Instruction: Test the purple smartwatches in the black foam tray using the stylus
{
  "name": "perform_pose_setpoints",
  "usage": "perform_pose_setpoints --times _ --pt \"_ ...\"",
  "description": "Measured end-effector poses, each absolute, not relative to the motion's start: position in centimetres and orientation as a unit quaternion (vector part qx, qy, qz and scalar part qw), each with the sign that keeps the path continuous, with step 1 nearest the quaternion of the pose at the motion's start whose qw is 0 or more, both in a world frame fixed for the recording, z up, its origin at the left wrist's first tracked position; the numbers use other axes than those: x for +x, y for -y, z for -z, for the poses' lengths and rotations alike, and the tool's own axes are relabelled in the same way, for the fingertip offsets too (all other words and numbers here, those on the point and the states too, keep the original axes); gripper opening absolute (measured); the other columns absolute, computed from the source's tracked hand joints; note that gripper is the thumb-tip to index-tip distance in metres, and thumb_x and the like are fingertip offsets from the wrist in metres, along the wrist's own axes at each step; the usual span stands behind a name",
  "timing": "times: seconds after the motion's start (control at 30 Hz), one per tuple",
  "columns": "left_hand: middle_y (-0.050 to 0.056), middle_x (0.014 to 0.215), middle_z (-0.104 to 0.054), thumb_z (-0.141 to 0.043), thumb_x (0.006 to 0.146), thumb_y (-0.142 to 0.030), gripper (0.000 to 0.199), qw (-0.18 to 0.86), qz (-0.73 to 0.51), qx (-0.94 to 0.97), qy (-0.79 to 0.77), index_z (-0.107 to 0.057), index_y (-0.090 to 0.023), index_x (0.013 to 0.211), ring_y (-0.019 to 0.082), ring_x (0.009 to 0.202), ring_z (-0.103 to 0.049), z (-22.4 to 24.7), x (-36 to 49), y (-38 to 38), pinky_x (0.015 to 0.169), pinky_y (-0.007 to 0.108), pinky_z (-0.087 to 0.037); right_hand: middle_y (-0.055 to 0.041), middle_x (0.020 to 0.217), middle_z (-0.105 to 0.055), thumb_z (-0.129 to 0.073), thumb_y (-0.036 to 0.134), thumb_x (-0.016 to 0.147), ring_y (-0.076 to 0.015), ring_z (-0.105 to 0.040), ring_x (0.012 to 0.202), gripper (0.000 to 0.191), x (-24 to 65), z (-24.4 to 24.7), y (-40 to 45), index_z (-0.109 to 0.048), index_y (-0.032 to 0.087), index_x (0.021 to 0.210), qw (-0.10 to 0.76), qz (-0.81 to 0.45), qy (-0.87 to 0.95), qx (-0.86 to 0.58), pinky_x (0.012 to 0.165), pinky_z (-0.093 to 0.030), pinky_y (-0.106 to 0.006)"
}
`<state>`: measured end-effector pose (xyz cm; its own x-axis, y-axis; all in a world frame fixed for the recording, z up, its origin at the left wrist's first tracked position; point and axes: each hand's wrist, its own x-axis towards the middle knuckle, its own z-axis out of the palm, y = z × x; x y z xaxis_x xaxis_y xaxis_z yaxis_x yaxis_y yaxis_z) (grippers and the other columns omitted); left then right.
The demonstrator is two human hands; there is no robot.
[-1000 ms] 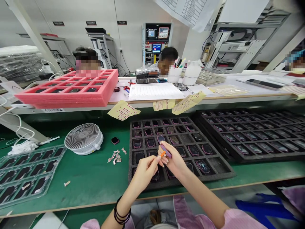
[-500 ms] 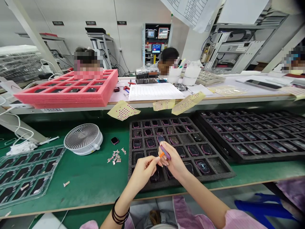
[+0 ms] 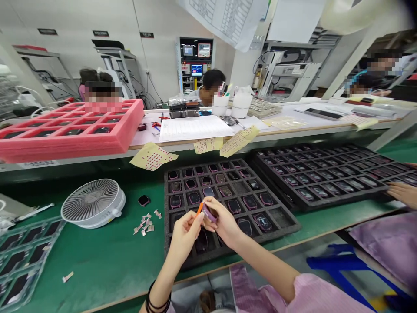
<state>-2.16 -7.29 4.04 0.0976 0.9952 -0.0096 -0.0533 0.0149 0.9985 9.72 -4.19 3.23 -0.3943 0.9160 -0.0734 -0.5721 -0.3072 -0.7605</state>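
Above the black foam tray (image 3: 283, 217), my right hand (image 3: 226, 222) grips a purple watch case (image 3: 209, 213), tilted on its edge. My left hand (image 3: 183, 237) pinches a thin orange stick (image 3: 200, 209), which stands steeply at the left edge of the case. Whether the stick's tip touches the case I cannot tell. Fingers hide part of the case. Under and around both hands, the tray's compartments hold several purple-rimmed watches, such as one watch (image 3: 262, 221) to the right of my wrist.
Left of the tray lie a pile of small metallic pieces (image 3: 145, 225), a loose watch (image 3: 143, 200) and a white fan (image 3: 93, 203). A clear plastic tray (image 3: 35, 261) is farther left. More foam trays (image 3: 312, 174) stand at right, beside a co-worker's hand (image 3: 404, 193). A shelf with pink foam (image 3: 130, 130) runs behind.
My view has turned to the right, bringing a co-worker's hand into sight. The orange stick has swung more upright, and the purple case has turned in my right hand.
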Motion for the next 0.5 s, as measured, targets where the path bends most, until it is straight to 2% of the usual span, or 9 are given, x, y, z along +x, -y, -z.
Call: perform_pose_setpoints --times 0.17,0.23,0.3,0.33,0.37,0.43,0.5 --pt "-0.010 0.046 -0.029 -0.055 0.077 -0.063 0.047 0.543 -0.474 0.500 -0.479 -0.046 -0.019 0.066 0.005 0.038 -0.018 -3.8 -3.0 7.5 0.035 0.017 -0.014 0.0061 0.064 -0.050 -0.059 0.041 0.082 -0.0083 -0.043 0.045 0.024 10.6 -2.5 3.7 -0.050 0.023 0.095 0.470 -0.671 0.478 -0.317 0.041 -0.036 -0.020" --pt "-0.010 0.048 -0.029 -0.051 0.079 -0.063 0.046 0.508 -0.480 0.496 -0.515 -0.045 -0.020 0.067 0.006 0.039 -0.020 -3.4 -5.0 7.6 0.037 0.017 -0.017 0.0038 0.074 -0.054 -0.053 0.044 0.085 -0.0101 -0.047 0.049 0.025 12.7 -2.6 1.8 -0.046 0.024 0.098 0.474 -0.578 0.549 -0.373 0.044 -0.039 -0.022" --pt "-0.008 0.050 -0.033 -0.049 0.079 -0.063 0.044 0.417 -0.486 0.508 -0.576 -0.045 -0.020 0.068 0.007 0.040 -0.026 -2.9 -7.9 7.7 0.040 0.018 -0.022 0.0006 0.084 -0.057 -0.046 0.042 0.087 -0.0137 -0.054 0.060 0.026 15.9 -2.8 -1.0 -0.042 0.024 0.105 0.470 -0.412 0.624 -0.469 0.050 -0.043 -0.025" --pt "-0.006 0.052 -0.038 -0.049 0.079 -0.061 0.042 0.363 -0.465 0.524 -0.614 -0.048 -0.020 0.069 0.009 0.043 -0.032 -2.6 -9.4 7.6 0.043 0.018 -0.026 0.0001 0.084 -0.058 -0.043 0.040 0.088 -0.0150 -0.056 0.064 0.024 17.7 -2.8 -2.5 -0.041 0.024 0.106 0.444 -0.303 0.655 -0.531 0.054 -0.044 -0.026" --pt "-0.004 0.053 -0.043 -0.049 0.079 -0.058 0.040 0.307 -0.431 0.535 -0.659 -0.050 -0.020 0.070 0.011 0.046 -0.038 -2.4 -11.0 7.6 0.046 0.019 -0.030 -0.0004 0.083 -0.058 -0.045 0.037 0.087 -0.0167 -0.057 0.069 0.021 19.4 -2.8 -4.0 -0.043 0.023 0.103 0.429 -0.267 0.662 -0.554 0.060 -0.044 -0.028" --pt "0.000 0.058 -0.053 -0.048 0.080 -0.053 0.034 0.236 -0.324 0.527 -0.750 -0.053 -0.021 0.072 0.015 0.051 -0.047 -1.8 -13.7 7.5 0.050 0.022 -0.033 0.0004 0.076 -0.057 -0.049 0.031 0.084 -0.0179 -0.056 0.069 0.012 22.2 -2.3 -6.5 -0.047 0.022 0.092 0.403 -0.234 0.669 -0.579 0.065 -0.043 -0.030" --pt "0.002 0.057 -0.056 -0.044 0.082 -0.050 0.031 0.197 -0.229 0.506 -0.808 -0.053 -0.022 0.072 0.020 0.054 -0.052 -1.2 -15.4 7.4 0.051 0.024 -0.034 0.0011 0.071 -0.057 -0.053 0.023 0.080 -0.0178 -0.055 0.066 0.006 23.7 -1.5 -8.0 -0.050 0.021 0.084 0.363 -0.217 0.687 -0.591 0.066 -0.042 -0.030"
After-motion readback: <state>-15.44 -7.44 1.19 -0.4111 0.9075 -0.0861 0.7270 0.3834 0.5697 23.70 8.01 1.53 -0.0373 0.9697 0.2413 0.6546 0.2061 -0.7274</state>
